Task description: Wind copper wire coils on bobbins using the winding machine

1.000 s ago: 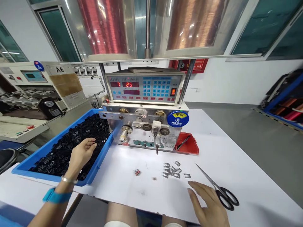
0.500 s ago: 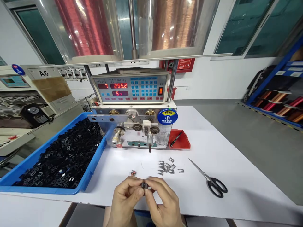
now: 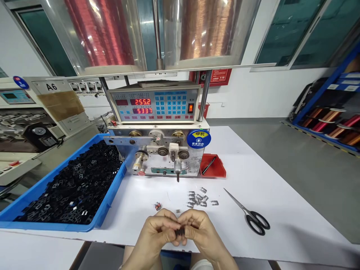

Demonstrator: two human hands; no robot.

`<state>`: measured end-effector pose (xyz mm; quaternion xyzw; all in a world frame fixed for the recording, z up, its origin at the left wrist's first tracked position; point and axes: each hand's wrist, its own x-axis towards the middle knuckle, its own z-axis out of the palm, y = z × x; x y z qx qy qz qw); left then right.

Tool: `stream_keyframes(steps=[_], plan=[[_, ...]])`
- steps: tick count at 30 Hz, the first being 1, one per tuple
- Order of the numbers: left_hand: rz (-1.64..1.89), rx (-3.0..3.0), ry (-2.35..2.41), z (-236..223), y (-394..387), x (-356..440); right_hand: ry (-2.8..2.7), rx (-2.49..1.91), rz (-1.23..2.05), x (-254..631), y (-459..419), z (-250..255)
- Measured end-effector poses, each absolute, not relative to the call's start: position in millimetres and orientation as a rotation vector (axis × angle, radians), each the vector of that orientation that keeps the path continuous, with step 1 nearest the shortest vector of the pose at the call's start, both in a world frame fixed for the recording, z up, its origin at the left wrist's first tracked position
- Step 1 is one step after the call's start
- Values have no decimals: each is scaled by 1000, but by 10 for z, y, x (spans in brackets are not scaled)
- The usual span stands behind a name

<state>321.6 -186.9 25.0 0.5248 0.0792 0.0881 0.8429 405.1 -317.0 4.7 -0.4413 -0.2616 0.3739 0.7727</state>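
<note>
My left hand and my right hand meet low in the middle of the head view. Between their fingertips they pinch a small dark part, partly covered by the fingers; its exact kind cannot be made out. Just beyond the fingers lies a tiny metal piece. To its left on the white tabletop is a small part wound with red wire. Several grey U-shaped metal clips lie in a loose group ahead of my right hand.
Black-handled scissors lie at the right. A blue bin full of small black parts stands left. Ahead is a winding machine with lit digits and wire spools above. Beside it sits a red tray holding a dark pen-like tool.
Both hands have shifted slightly right and lower with the dark part. The tiny metal piece now shows on the table beyond them. The machine's lit digits have changed.
</note>
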Motion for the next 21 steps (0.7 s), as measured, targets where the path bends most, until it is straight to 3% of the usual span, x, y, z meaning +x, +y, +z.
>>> stream_keyframes(steps=[6, 13, 21], plan=[[200, 1191, 194, 214, -1832, 3208, -495, -1018, 862, 4113, -3112, -31], [427, 1403, 251, 360, -1656, 3548, -428, -1317, 113, 4611, -2829, 112], [715, 1751, 212, 388, -1751, 3862, -1010, -1652, -36, 4969, -2690, 489]])
